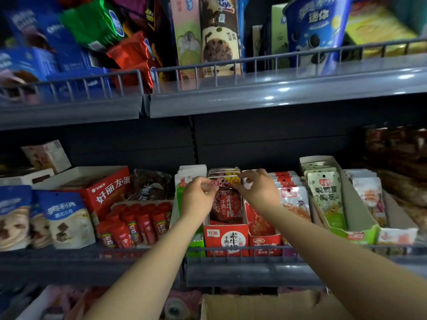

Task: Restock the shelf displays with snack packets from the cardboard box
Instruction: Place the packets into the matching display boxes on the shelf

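Nearest, a cardboard box (265, 307) sits open at the bottom edge, below both forearms and under the shelf rail (242, 249). Above it, the two arms reach up to a red display carton (225, 239) standing at the front of the lower shelf, directly beneath the hands. The left hand (197, 196) has its grip pinching the upper left corner of a red snack packet (227, 204), fingers curled onto the top edge. The right hand (258, 188) has its grip pinching the upper right corner of the same packet, thumb and fingertips closed on it. The packet stands upright in the red carton, its top held between the two hands, with more packets of the kind stacked just behind it. Just left of the left hand sits a green-and-white carton (182, 192), and further left lie small red bottles (138, 224) and a red box (108, 190). Right of the right hand stand rows of white-and-orange packets (293, 199) and a pale green carton (346, 204) of packets. Far above both hands, the upper shelf (277, 93) carries biscuit boxes and a blue tub (316, 31).
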`<state>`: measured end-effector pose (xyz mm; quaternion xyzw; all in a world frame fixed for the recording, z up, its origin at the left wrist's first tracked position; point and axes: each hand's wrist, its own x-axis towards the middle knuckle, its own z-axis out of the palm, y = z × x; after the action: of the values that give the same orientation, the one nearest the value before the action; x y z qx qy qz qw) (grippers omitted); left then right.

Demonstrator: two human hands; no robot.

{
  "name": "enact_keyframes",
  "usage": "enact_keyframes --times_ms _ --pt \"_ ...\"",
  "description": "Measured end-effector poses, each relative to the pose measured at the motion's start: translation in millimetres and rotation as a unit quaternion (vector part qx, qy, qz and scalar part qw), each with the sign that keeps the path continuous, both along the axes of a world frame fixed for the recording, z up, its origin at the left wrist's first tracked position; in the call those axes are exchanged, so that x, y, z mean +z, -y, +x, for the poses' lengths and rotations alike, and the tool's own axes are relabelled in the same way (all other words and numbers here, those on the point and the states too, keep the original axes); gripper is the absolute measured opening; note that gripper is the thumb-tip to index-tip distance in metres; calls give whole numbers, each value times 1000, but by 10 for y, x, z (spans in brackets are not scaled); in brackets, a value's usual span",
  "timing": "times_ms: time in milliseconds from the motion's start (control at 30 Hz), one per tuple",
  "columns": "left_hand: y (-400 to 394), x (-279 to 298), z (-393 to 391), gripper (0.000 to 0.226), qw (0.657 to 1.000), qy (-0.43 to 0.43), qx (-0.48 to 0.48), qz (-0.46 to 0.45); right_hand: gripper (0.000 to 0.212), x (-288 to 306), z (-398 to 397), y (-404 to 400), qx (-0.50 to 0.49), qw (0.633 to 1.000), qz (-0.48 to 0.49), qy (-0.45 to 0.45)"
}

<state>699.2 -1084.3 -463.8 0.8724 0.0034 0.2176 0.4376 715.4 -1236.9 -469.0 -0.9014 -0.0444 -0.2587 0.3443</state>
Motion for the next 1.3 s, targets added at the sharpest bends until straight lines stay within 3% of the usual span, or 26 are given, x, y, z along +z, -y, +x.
enact_keyframes --times_ms 400,833,1067,1300 --pt "412 -327 -1168 8 996 -7 -81 -41 24 -381 -1225 359 56 995 63 -46" --pt "780 -1658 -1728 4 977 -167 -120 -61 21 -1458 -2122 775 61 967 62 -239" --pt "809 -2285 -1687 20 947 -286 -145 34 26 -2072 -2113 1006 68 931 19 -359" --pt "702 -2727 -1476 38 920 -354 -107 131 34 -2483 -1961 1062 108 889 -18 -445"
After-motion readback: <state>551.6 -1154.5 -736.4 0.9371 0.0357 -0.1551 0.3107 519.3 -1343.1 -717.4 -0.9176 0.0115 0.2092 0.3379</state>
